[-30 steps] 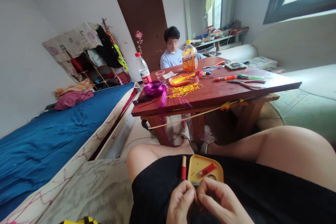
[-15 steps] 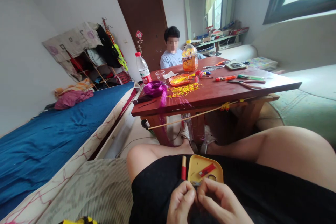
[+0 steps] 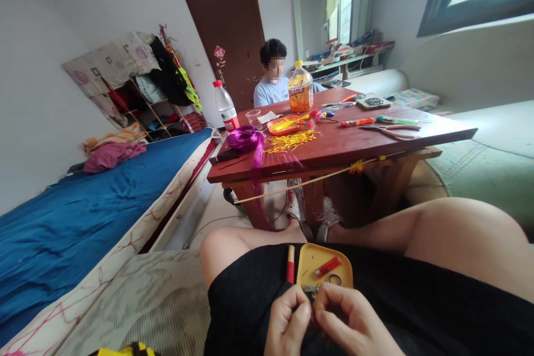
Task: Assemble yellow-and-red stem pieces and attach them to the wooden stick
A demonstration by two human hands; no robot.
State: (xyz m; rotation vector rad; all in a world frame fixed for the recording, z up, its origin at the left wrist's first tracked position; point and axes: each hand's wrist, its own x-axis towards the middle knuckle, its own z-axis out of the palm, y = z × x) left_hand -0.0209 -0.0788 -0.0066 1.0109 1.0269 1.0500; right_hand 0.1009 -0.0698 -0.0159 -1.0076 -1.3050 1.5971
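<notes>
My left hand point(image 3: 288, 320) and my right hand point(image 3: 348, 314) are low in the view over the black cloth on my lap, fingertips close together. Each is closed in a pinch; what lies between the fingers is too small to make out. Just beyond them rests a yellow tray point(image 3: 306, 256) holding a red lighter point(image 3: 327, 267) and small scissors point(image 3: 334, 279), partly hidden by my fingers. A red and tan stick point(image 3: 291, 263) lies to the left of the tray.
Ahead, a red-brown table point(image 3: 325, 147) bears purple strands point(image 3: 246, 140), yellow pieces point(image 3: 292, 141), pliers point(image 3: 392, 130) and bottles. A thin rod point(image 3: 300, 182) runs along its near edge. Behind it sits a person point(image 3: 271, 89). A blue-covered bed point(image 3: 104, 194) is at left.
The view has shifted very slightly. My hands keep nearly the same pose, still pinched close together.
</notes>
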